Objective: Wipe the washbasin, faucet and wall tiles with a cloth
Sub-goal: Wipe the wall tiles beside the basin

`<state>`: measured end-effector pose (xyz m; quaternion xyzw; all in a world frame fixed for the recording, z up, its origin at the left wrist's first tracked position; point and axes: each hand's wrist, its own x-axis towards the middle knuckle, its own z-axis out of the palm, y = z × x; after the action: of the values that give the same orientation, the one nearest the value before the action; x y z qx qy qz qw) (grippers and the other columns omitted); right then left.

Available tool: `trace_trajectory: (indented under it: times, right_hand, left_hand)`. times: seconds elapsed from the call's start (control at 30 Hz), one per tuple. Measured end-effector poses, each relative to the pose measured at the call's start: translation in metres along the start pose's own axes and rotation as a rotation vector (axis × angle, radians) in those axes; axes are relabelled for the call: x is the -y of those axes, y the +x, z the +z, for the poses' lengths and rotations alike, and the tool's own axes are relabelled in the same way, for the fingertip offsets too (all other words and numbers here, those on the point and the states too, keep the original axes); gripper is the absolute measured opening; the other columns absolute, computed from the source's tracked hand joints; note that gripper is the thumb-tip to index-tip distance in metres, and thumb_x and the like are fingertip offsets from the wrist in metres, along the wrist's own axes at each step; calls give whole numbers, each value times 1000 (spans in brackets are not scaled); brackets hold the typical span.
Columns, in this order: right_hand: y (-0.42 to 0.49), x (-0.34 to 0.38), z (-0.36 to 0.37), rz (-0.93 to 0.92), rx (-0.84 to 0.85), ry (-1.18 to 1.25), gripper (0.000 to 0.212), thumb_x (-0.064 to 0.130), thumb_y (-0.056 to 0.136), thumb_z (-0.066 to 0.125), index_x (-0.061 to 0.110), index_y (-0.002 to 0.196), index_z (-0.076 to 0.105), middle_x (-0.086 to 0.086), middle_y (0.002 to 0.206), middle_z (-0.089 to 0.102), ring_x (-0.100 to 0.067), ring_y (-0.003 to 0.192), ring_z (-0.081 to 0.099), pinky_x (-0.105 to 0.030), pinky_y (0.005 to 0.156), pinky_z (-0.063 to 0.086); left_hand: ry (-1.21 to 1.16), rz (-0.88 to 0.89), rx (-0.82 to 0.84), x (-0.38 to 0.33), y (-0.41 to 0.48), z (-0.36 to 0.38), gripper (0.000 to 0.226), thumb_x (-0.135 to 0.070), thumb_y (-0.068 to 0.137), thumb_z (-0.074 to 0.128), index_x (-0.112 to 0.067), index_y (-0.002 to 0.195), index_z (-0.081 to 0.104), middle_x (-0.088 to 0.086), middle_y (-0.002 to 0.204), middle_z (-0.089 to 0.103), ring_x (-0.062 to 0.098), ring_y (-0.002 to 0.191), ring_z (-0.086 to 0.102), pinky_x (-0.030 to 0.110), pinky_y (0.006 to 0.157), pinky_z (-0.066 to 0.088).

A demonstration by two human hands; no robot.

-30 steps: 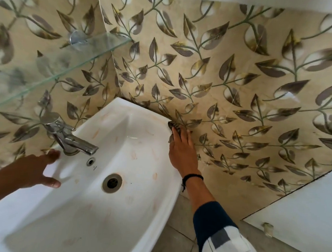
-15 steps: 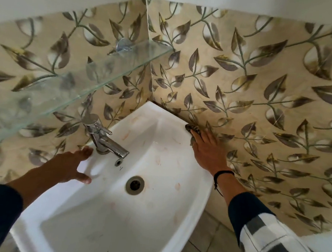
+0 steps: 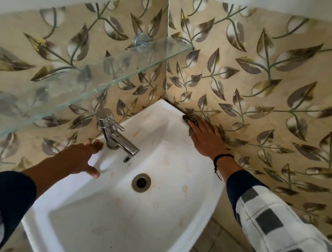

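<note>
A white washbasin [image 3: 154,219] with orange-brown stains fills the corner. Its chrome faucet [image 3: 113,134] stands on the left rim. Leaf-patterned wall tiles [image 3: 262,77] cover both walls. My right hand [image 3: 205,136] lies flat with straight fingers on a dark striped cloth [image 3: 187,119], pressing it where the basin's right rim meets the tiles. Most of the cloth is hidden under that hand. My left hand [image 3: 80,157] rests open on the left rim just beside the faucet, thumb inside the bowl.
A glass shelf [image 3: 70,83] juts from the left wall above the faucet, held by a chrome bracket [image 3: 141,40]. The drain [image 3: 141,182] sits mid-bowl. Grey floor tiles [image 3: 217,249] show below the basin on the right.
The view has swung right and up. My right hand and cloth stay at the same spot on the basin's right rim. My left hand keeps its place by the faucet.
</note>
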<state>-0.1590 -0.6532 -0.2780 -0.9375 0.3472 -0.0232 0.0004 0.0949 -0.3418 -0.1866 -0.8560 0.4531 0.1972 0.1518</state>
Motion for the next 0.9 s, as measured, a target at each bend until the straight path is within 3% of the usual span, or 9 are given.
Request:
trace_trajectory:
  times: [0.1, 0.2, 0.33, 0.47, 0.73, 0.9]
  right_hand:
    - [8, -1, 2, -65, 0, -20, 54, 35, 105, 20, 29, 159, 15, 4, 165, 19, -17, 153, 12, -44, 121, 10]
    - [-1, -11, 4, -98, -58, -15, 63, 42, 98, 10, 25, 156, 26, 0, 161, 31, -19, 151, 23, -45, 119, 18]
    - [21, 1, 4, -94, -44, 39, 67, 45, 95, 4, 27, 157, 22, 3, 163, 26, -18, 152, 17, -40, 120, 8]
    - [52, 21, -3, -109, -3, 90, 53, 35, 107, 23, 31, 159, 13, 6, 166, 13, -14, 153, 6, -37, 121, 2]
    - [62, 24, 0, -153, -30, 86, 66, 43, 94, 6, 30, 157, 21, 5, 164, 19, -14, 153, 12, -40, 121, 6]
    - [104, 64, -2, -144, -16, 154, 51, 30, 106, 24, 30, 157, 22, 7, 165, 17, -14, 153, 5, -43, 122, 0]
  left_hand:
    - [28, 16, 0, -1, 2, -2, 111, -56, 72, 74, -22, 155, 7, 0, 155, 31, 19, 130, 44, 26, 104, 32]
    - [46, 33, 5, 2, 3, -2, 114, -57, 70, 74, -21, 155, 7, -2, 160, 17, 19, 135, 39, 27, 107, 30]
    - [41, 47, -10, 6, 4, 1, 115, -59, 69, 74, -23, 155, 7, -2, 160, 16, 20, 135, 39, 29, 109, 29]
    - [81, 55, 9, 4, 6, -1, 115, -58, 70, 74, -18, 155, 7, -2, 160, 12, 20, 139, 34, 28, 109, 29]
    - [87, 67, -10, 7, 6, 1, 114, -62, 70, 70, -21, 155, 6, -2, 160, 13, 19, 135, 39, 27, 106, 31]
    - [106, 62, -10, 6, 7, -1, 115, -65, 69, 69, -21, 155, 6, -1, 161, 11, 18, 135, 40, 27, 107, 30]
